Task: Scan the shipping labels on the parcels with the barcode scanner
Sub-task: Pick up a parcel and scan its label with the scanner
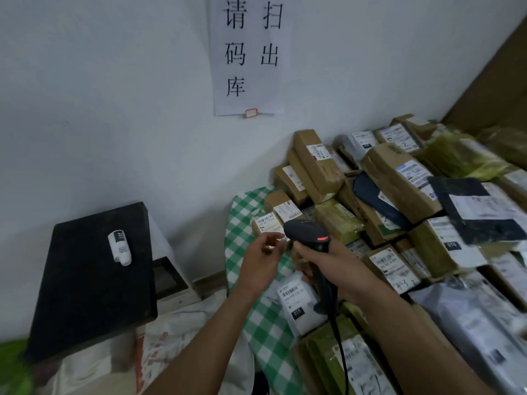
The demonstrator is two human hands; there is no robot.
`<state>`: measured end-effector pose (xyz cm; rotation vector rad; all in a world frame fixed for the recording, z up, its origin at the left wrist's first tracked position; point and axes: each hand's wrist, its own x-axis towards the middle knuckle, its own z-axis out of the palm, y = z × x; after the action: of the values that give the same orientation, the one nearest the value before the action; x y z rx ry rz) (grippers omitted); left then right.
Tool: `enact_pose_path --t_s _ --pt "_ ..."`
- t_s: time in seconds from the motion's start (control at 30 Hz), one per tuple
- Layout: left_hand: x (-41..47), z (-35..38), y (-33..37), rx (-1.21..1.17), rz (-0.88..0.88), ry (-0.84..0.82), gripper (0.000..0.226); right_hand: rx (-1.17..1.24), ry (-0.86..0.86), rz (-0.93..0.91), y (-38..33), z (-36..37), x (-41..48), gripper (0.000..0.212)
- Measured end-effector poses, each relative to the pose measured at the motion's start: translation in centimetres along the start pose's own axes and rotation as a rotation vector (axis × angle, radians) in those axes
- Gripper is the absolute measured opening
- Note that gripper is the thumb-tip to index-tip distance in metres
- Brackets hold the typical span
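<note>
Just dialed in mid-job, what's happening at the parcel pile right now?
A person is working through a pile of parcels with a corded barcode scanner. The right hand has its grip on the handle, and the scanner's head is aimed at a small box at the pile's near-left edge, on the checked cloth. The left hand reaches toward that box's label with fingers loosely curved; blur hides whether it touches. A white bag parcel lies just below the hands.
</note>
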<state>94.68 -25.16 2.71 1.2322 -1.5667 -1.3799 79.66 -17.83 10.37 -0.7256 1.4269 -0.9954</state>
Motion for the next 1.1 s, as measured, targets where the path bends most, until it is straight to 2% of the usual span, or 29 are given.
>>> enact_pose_path --t_s 0.13,0.2,0.3,0.4,0.47,0.57,0.63,0.7,0.87,0.93,1.03,1.1 --pt "-5.5 0.8 3.3 0.118 0.162 -0.007 0.031 -0.002 0.027 -0.087 0.2 -1.1 -6.1 0.025" --pt "-9.0 1.5 4.5 0.181 0.217 -0.069 0.036 0.009 0.06 -0.145 0.8 -2.1 -9.6 0.026" --pt "-15.4 3.3 6.8 0.265 0.294 -0.183 0.027 0.022 0.074 -0.225 2.1 -3.8 -15.3 0.027" --pt "-21.6 6.0 8.9 0.324 0.319 -0.264 0.007 0.02 0.116 -0.29 4.3 -5.7 -20.6 0.031" --pt "-24.9 8.1 9.6 0.352 0.289 -0.352 0.023 0.015 0.17 -0.31 5.4 -6.8 -23.8 0.042" --pt "-28.7 11.8 10.4 0.372 0.281 -0.445 0.04 -0.044 0.191 -0.347 6.7 -9.0 -27.7 0.073" --pt "-30.4 14.3 10.9 0.361 0.287 -0.45 0.043 -0.04 0.173 -0.365 6.5 -9.9 -30.2 0.067" --pt "-31.8 16.8 11.5 0.265 0.261 -0.452 0.034 -0.097 0.194 -0.389 6.4 -11.4 -32.2 0.058" --pt "-32.7 22.6 12.7 0.062 0.237 -0.455 0.029 -0.349 0.202 -0.361 6.3 -17.5 -34.0 0.071" --pt "-31.2 24.7 13.3 0.0 0.223 -0.421 0.03 -0.374 0.282 -0.351 6.0 -20.7 -33.9 0.073" --pt "-28.2 28.1 14.0 -0.077 0.209 -0.381 0.03 -0.396 0.367 -0.362 5.7 -25.2 -33.3 0.054" --pt "-25.6 31.1 14.5 -0.112 0.225 -0.333 0.032 -0.449 0.395 -0.345 5.4 -28.6 -32.0 0.051"
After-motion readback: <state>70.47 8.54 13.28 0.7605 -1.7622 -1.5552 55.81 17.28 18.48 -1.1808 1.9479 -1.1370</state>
